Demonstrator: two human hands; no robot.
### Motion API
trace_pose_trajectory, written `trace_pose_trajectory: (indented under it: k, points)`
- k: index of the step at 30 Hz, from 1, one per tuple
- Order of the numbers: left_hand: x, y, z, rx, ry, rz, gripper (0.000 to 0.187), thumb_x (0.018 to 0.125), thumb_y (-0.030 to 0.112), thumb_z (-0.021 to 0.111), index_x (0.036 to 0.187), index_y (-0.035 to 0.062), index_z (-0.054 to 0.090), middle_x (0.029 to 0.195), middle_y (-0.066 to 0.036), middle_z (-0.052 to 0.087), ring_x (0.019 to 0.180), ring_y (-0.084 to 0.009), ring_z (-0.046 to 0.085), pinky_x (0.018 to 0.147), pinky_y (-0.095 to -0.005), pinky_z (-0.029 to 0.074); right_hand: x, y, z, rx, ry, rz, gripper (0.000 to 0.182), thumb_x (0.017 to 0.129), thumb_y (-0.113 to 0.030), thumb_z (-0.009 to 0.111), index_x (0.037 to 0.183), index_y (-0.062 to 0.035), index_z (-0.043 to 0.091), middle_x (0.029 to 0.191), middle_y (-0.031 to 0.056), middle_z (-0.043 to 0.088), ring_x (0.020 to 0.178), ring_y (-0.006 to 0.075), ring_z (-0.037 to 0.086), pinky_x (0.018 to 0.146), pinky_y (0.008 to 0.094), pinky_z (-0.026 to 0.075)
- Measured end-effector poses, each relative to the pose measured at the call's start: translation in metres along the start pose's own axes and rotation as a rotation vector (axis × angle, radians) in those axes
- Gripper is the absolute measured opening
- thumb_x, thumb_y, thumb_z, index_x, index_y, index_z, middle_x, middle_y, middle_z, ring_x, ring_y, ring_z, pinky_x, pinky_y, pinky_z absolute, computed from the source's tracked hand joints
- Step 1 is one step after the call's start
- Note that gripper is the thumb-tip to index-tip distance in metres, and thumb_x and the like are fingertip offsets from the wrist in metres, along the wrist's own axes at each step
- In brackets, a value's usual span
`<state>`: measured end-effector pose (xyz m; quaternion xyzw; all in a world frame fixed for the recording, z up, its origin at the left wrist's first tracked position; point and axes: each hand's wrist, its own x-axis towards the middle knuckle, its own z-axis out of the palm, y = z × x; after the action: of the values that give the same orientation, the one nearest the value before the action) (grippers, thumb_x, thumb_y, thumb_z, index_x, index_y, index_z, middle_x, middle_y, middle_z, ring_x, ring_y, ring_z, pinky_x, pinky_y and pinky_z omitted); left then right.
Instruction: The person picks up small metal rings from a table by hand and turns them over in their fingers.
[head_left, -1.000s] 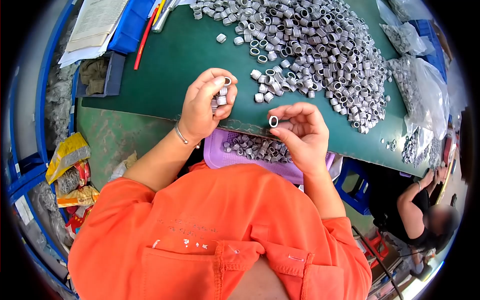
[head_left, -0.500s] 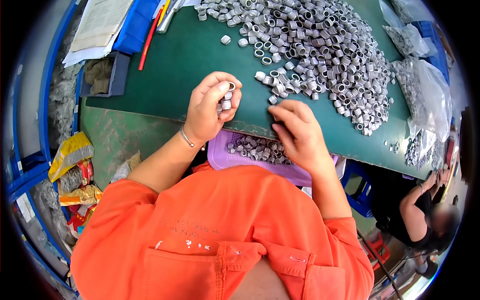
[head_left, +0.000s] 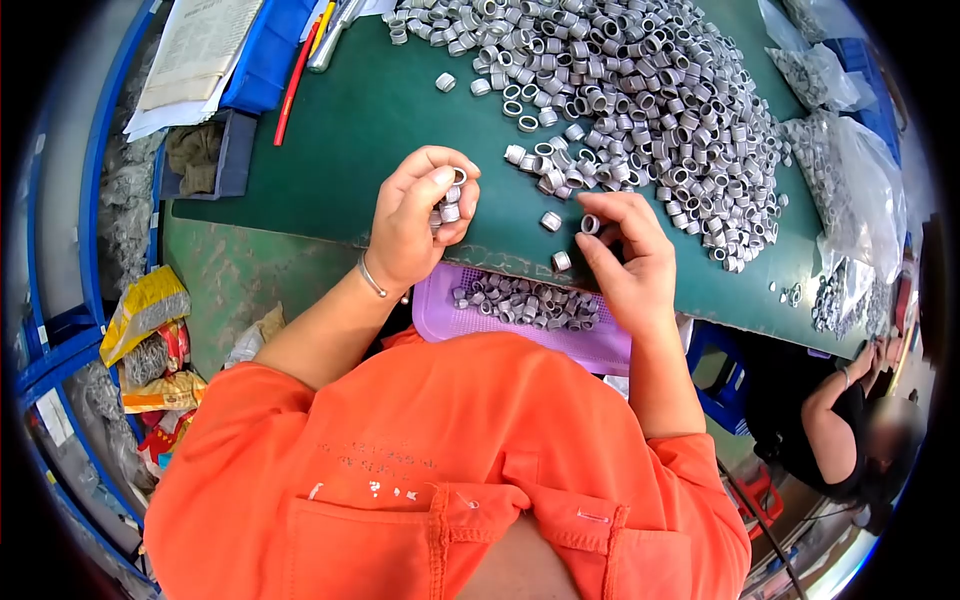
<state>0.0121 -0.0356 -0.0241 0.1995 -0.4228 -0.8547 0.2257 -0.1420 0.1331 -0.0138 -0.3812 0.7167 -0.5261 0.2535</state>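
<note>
My left hand [head_left: 413,215] is curled round several small grey metal rings [head_left: 451,205], one of them between thumb and forefinger. To the right, my right hand [head_left: 630,255] has a single metal ring [head_left: 590,224] between its thumb and a fingertip, just above the green table [head_left: 330,170]. Two loose rings lie close to it, one upper left [head_left: 550,221] and one near the table's front edge [head_left: 561,261]. A large heap of the same rings [head_left: 660,110] spreads beyond my right hand.
Below the table edge is a purple basket [head_left: 435,310] holding more rings. Plastic bags of parts [head_left: 850,180] stand at the right. Pens [head_left: 292,95], papers [head_left: 195,60] and a grey bin [head_left: 235,155] are at the left. A co-worker [head_left: 835,430] sits at far right.
My right hand has moved slightly right, and a ring now shows between its fingers. Two loose rings now lie in view beside it. My left hand has barely moved.
</note>
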Motion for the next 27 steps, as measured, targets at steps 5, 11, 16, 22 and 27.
trace_pose_trajectory:
  k: [5, 11, 16, 22, 27]
  points:
    - [0.001, -0.001, 0.000, 0.087, 0.009, -0.007, 0.023, 0.092, 0.019, 0.039, 0.099, 0.0011, 0.052, 0.070, -0.007, 0.051, 0.047, -0.0067, 0.036, 0.041, -0.0191, 0.029, -0.004, 0.008, -0.005, 0.176, 0.129, 0.018, 0.027, 0.076, 0.015, 0.059, 0.099, 0.0018, 0.064, 0.105, 0.0078, 0.057, 0.086, 0.0111, 0.058, 0.073, 0.0204, 0.048]
    - [0.000, 0.001, 0.001, 0.027, -0.006, -0.003, 0.019, 0.093, 0.015, 0.042, 0.097, 0.0014, 0.054, 0.070, -0.007, 0.053, 0.048, -0.0063, 0.038, 0.042, -0.0186, 0.029, -0.008, 0.006, -0.009, 0.735, 0.075, 0.272, 0.027, 0.079, 0.013, 0.061, 0.105, 0.0057, 0.061, 0.107, 0.0152, 0.064, 0.085, 0.0170, 0.064, 0.076, 0.0244, 0.052]
    - [0.000, -0.001, 0.000, 0.058, -0.006, 0.003, 0.021, 0.093, 0.017, 0.040, 0.099, 0.0017, 0.053, 0.070, -0.007, 0.052, 0.047, -0.0063, 0.037, 0.041, -0.0187, 0.029, -0.009, 0.006, -0.010, 0.962, -0.005, 0.415, 0.027, 0.079, 0.007, 0.064, 0.106, 0.0047, 0.060, 0.102, 0.0173, 0.065, 0.088, 0.0199, 0.066, 0.077, 0.0290, 0.056]
    - [0.000, -0.001, 0.001, 0.066, -0.008, 0.009, 0.021, 0.093, 0.017, 0.040, 0.099, 0.0018, 0.053, 0.071, -0.007, 0.053, 0.047, -0.0063, 0.037, 0.041, -0.0187, 0.029, -0.011, 0.002, -0.011, 1.018, -0.025, 0.421, 0.026, 0.080, 0.005, 0.064, 0.106, 0.0050, 0.060, 0.100, 0.0181, 0.065, 0.083, 0.0200, 0.067, 0.074, 0.0300, 0.057]
    - [-0.001, 0.001, 0.003, 0.046, -0.018, 0.007, 0.018, 0.092, 0.013, 0.042, 0.099, 0.0012, 0.054, 0.071, -0.007, 0.053, 0.048, -0.0064, 0.038, 0.042, -0.0183, 0.030, -0.014, 0.002, -0.011, 0.998, -0.020, 0.420, 0.025, 0.081, 0.003, 0.064, 0.105, 0.0055, 0.060, 0.099, 0.0187, 0.066, 0.082, 0.0209, 0.067, 0.073, 0.0307, 0.058]
